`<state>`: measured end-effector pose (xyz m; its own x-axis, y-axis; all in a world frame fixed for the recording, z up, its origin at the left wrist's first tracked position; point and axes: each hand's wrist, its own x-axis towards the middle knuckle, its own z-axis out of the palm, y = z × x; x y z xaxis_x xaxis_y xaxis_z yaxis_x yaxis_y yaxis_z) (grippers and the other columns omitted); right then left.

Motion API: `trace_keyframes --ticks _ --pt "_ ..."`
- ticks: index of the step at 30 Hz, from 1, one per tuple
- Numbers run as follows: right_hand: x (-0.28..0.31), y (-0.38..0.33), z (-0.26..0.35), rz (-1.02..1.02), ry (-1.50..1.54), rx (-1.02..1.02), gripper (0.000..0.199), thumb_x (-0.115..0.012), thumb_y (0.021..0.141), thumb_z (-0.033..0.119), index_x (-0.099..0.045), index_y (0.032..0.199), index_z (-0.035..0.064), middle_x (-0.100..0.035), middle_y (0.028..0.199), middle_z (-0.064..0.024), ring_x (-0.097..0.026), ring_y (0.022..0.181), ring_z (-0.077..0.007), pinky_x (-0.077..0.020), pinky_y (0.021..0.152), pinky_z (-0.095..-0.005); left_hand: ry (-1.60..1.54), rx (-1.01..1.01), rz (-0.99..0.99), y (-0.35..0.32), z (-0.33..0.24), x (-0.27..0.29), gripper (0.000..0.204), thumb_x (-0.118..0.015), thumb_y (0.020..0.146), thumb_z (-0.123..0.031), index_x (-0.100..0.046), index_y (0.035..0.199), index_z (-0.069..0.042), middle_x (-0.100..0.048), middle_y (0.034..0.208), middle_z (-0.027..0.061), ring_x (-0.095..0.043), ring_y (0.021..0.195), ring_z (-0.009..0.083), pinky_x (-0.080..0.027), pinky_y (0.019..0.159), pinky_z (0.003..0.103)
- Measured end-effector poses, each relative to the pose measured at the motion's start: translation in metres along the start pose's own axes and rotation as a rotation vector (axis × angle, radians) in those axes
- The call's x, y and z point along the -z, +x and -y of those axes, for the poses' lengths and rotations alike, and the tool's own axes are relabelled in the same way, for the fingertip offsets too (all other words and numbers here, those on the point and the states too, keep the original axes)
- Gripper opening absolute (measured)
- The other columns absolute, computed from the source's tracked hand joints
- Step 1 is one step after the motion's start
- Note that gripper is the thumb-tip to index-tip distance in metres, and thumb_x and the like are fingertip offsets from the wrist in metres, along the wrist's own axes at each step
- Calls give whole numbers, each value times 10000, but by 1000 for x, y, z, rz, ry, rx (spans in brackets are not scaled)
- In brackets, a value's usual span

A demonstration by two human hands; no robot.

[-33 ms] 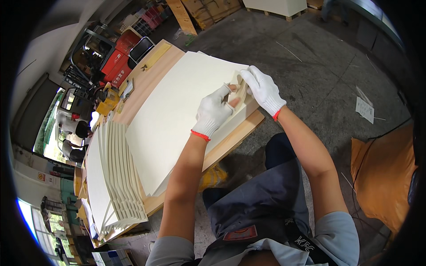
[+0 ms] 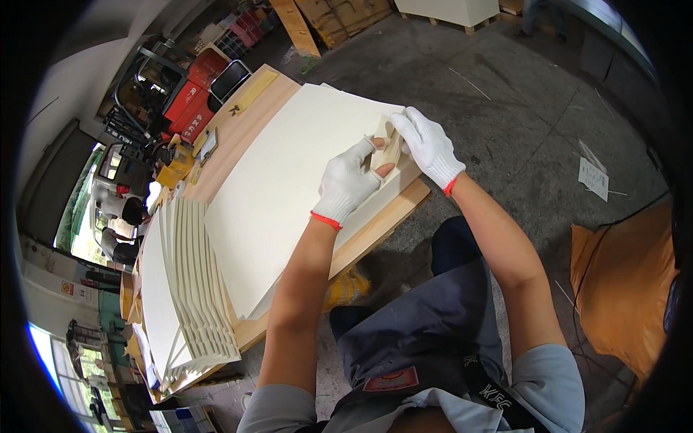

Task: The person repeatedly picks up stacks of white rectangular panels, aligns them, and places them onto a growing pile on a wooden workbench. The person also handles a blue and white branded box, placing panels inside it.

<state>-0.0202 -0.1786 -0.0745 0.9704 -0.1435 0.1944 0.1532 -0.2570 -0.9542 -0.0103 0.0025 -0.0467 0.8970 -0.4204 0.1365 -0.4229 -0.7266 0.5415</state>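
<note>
A thick stack of large cream-white paper sheets [image 2: 289, 173] lies on a wooden table. At its near right corner, several sheets are bent up into a curl [image 2: 390, 153]. My right hand [image 2: 429, 144], in a white knit glove with a red cuff, is closed over that corner and grips the sheets. Beside it my left hand [image 2: 350, 177], gloved alike, has bare thumb and forefinger tips poking out. Those two tips are apart and rest at the curled edges; the other fingers are bent. How many sheets the right hand holds is hidden.
Left of the stack, more sheets [image 2: 191, 281] lie fanned in overlapping steps. On the wooden table [image 2: 245, 119] are a clipboard [image 2: 208, 144] and yellow items. A red forklift [image 2: 189, 101] stands beyond. An orange-covered load [image 2: 624, 278] is at the right. Two people are at far left.
My left thumb has shifted slightly outward, away from the forefinger, at the curled edges. My right hand and the stack look the same.
</note>
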Motion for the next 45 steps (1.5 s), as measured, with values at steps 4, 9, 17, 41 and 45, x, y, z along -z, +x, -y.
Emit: trace_keyframes --ticks 4,9,17,41,45 --pt "0 0 0 -5 -7 -8 452 -445 1004 459 -589 1163 61 -686 912 -145 -702 806 -223 -532 762 -338 -49 -16 -34 1 3 -3 411 -730 872 -221 -625 1255 -115 -680 932 112 -631 821 165 -501 789 296" --pt "1 1 0 -3 -15 -13 469 -445 1002 475 -591 1124 47 -683 903 -148 -695 792 -228 -524 753 -346 -9 48 34 0 -6 4 380 -678 910 -238 -621 1270 -134 -693 978 130 -655 888 177 -504 826 304" --pt "-2 1 -6 -22 -18 38 482 -426 996 499 -587 1110 59 -683 887 -172 -682 833 -296 -502 772 -400 -16 -92 -109 0 9 -6 309 -606 949 -242 -645 1254 -205 -693 953 177 -676 833 287 -524 765 346" --pt "2 3 -8 -45 2 -15 558 -436 956 583 -612 1010 57 -657 817 -139 -656 780 -250 -491 724 -367 73 -149 -53 -4 -3 -5 326 -607 930 -156 -634 1254 -171 -701 1000 134 -695 886 266 -529 820 322" --pt "15 4 -10 48 325 -134 529 -447 962 563 -602 968 57 -600 767 -80 -600 703 -153 -474 646 -325 136 -256 -81 -6 0 -8 379 -648 878 -111 -630 1253 -170 -704 1052 102 -696 894 261 -540 813 325"
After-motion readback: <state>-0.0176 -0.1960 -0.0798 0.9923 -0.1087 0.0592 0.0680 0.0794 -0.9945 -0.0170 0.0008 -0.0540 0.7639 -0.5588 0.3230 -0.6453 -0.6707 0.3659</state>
